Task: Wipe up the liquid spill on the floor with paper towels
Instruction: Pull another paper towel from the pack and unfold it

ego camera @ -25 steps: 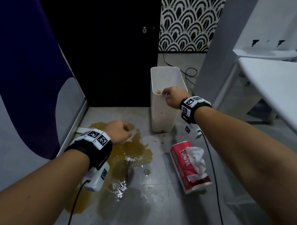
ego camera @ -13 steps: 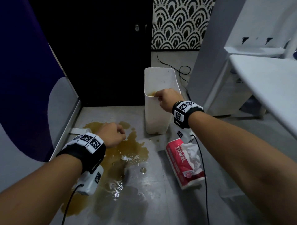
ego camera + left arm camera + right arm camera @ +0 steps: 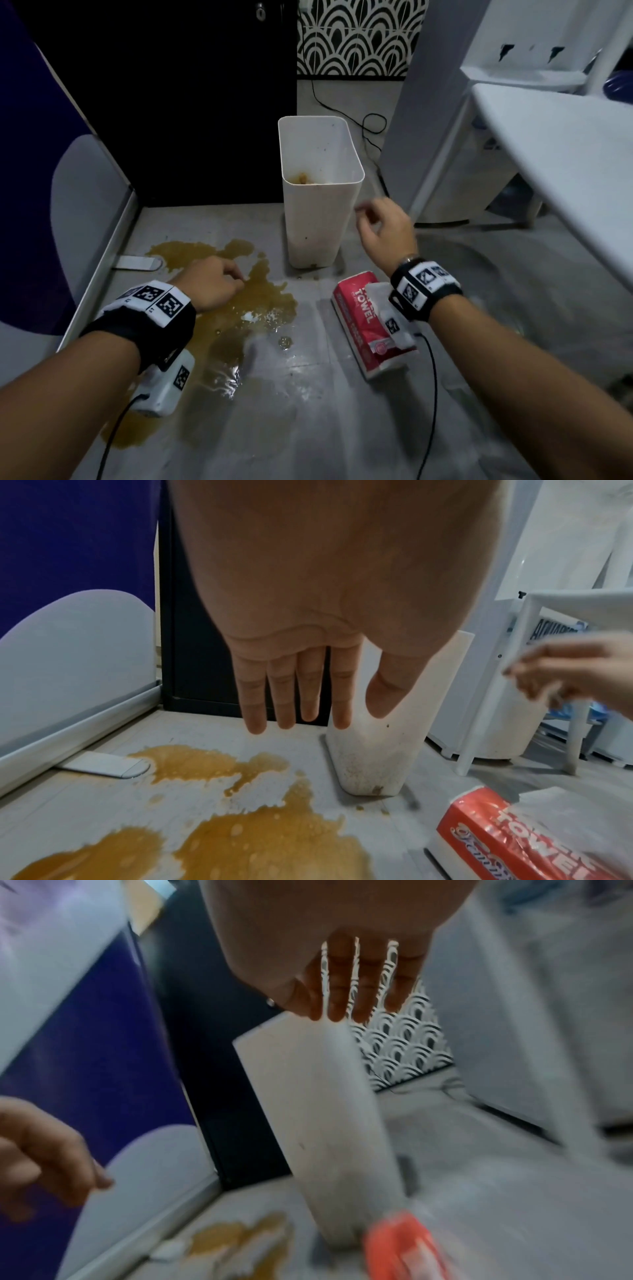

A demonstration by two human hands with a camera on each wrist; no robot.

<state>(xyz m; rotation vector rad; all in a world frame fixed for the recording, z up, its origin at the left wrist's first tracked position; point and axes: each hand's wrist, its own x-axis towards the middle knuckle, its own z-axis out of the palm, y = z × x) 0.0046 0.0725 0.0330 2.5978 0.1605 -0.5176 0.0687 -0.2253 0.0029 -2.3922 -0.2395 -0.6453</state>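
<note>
Hovering empty, fingers loose, both hands — left hand [image 3: 212, 284], right hand [image 3: 385, 229] — flank the floor spill [image 3: 246, 308]; pulling several sheets from the towel pack [image 3: 363, 325] would blot best.

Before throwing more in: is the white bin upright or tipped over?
Upright. The white bin stands on its base on the floor, open top upward, something brownish inside.

We have bare floor [image 3: 342, 411] between the brown spill [image 3: 239, 308] and towel pack [image 3: 359, 318]. The white bin [image 3: 318, 212] blocks ahead; the table [image 3: 565, 164] overhangs our right.
</note>
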